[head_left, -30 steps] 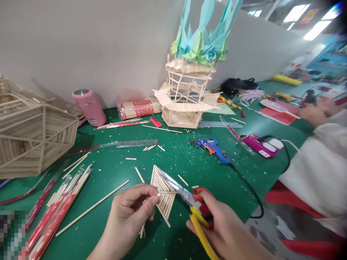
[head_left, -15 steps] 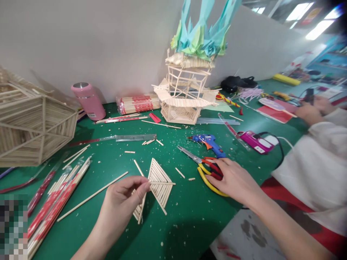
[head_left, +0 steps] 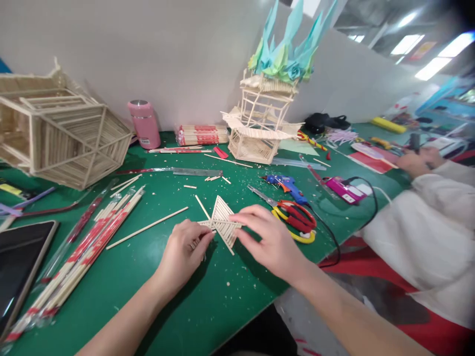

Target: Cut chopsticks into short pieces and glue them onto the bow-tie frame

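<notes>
— Green bench (head_left: 230, 282) under my hands; what's on it?

— One flat triangular panel of pale wooden sticks (head_left: 223, 227), lying at mid-bench, apex pointing away from me, sticks slanting.

— Your grip?

— My left hand (head_left: 184, 247) pinches its left edge; my right hand (head_left: 267, 240) rests fingertips on its right edge, half open. One pair of red-and-yellow-handled scissors (head_left: 293, 221) lies just right.

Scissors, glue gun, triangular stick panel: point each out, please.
scissors (head_left: 297, 222), head view, on the red and yellow handles.
glue gun (head_left: 287, 185), head view, on the blue body.
triangular stick panel (head_left: 223, 223), head view, on its slatted face.
</notes>
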Demonstrator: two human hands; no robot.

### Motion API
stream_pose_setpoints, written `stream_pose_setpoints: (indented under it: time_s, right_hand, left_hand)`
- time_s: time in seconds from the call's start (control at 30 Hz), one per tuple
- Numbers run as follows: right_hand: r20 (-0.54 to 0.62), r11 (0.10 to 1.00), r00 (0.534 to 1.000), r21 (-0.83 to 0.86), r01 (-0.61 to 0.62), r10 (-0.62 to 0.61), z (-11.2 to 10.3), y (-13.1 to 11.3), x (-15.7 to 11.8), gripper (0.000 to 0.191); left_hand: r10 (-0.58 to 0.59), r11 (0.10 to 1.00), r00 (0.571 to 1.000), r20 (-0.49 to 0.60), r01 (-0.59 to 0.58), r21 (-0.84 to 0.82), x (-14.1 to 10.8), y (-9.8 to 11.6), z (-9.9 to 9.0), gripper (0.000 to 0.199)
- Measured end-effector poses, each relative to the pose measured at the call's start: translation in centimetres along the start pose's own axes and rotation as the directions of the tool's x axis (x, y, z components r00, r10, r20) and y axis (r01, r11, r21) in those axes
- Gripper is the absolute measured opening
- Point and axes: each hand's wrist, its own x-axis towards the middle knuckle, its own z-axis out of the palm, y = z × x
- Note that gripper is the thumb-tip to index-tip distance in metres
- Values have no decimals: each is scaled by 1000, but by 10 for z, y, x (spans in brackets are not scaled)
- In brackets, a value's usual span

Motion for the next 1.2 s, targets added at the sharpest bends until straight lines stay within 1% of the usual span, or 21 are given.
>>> stream_pose_setpoints:
  time_s: [0.07, 0.13, 0.3, 0.43, 0.53, 0.6, 0.63, 0.67, 0.7, 0.73, 0.77, 0.8, 0.83, 0.87, 0.93, 1.0, 1.03, 1.1, 1.2]
  right_hand:
    - [86, 995, 992, 33, 90, -93, 10, -10, 7, 21]
    - [121, 988, 982, 64, 141, -148, 15, -14, 11, 20]
    - [97, 979, 982, 136, 150, -164, 13, -13, 13, 17]
    - [108, 956, 969, 222, 194, -221, 7, -12, 15, 14]
    - [132, 931, 954, 289, 221, -267, 5, -15, 19, 14]
    - [155, 915, 948, 344, 213, -279, 2, -13, 20, 15]
    - [156, 914, 953, 359, 190, -259, -2, -8, 20, 14]
    - [150, 932, 970, 338, 133, -193, -6, 0, 19, 14]
    - [139, 950, 985, 307, 57, -103, -13, 12, 18, 16]
    - [83, 975, 996, 212, -61, 44, -21, 28, 16, 16]
    - [10, 965, 967, 61, -255, 255, -30, 48, 13, 18]
    - [-56, 933, 931, 2, -361, 360, -39, 70, 9, 21]
    - [-102, 902, 900, -34, -429, 424, -48, 93, 6, 24]
    - [-125, 871, 871, -71, -486, 476, -55, 116, 2, 24]
    - [-139, 809, 821, -144, -570, 554, -64, 156, -5, 27]
    - [-119, 769, 789, -176, -615, 603, -64, 184, -10, 29]
    - [-113, 751, 772, -182, -634, 625, -62, 193, -11, 28]
    - [-82, 728, 748, -184, -660, 658, -57, 202, -9, 25]
    - [-37, 713, 726, -164, -682, 686, -59, 205, -2, 12]
  left_hand:
    - [0, 1000, 1000, 7, 0, -22, 1, 2, -2, 17]
    - [-10, 998, 1000, 22, 12, -55, 1, 4, -5, 18]
    - [-66, 982, 991, 116, 85, -167, -1, 11, -10, 21]
    - [-104, 958, 975, 194, 150, -243, -2, 17, -17, 20]
    - [-125, 936, 956, 265, 202, -287, -1, 22, -21, 22]
    - [-136, 922, 937, 321, 238, -306, 0, 26, -22, 23]
    - [-141, 916, 929, 343, 254, -311, 1, 27, -22, 23]
    - [-148, 914, 922, 358, 265, -306, 2, 28, -22, 22]
    - [-154, 919, 921, 357, 267, -290, 3, 28, -22, 21]
    - [-156, 931, 927, 340, 253, -262, 4, 29, -21, 20]
    - [-150, 949, 939, 308, 224, -221, 4, 28, -21, 18]
    - [-133, 969, 954, 269, 182, -167, 4, 28, -20, 16]
    - [-100, 986, 968, 230, 127, -107, 3, 27, -19, 15]
    - [-58, 997, 978, 202, 68, -46, 2, 26, -17, 13]
    - [39, 997, 980, 196, -50, 53, -2, 24, -12, 11]
    - [103, 984, 971, 214, -131, 122, -8, 22, -6, 10]
    - [122, 977, 968, 217, -155, 144, -10, 21, -2, 11]
    - [152, 970, 964, 219, -188, 156, -14, 18, 3, 10]
    - [195, 967, 958, 211, -224, 125, -17, 16, 8, 12]
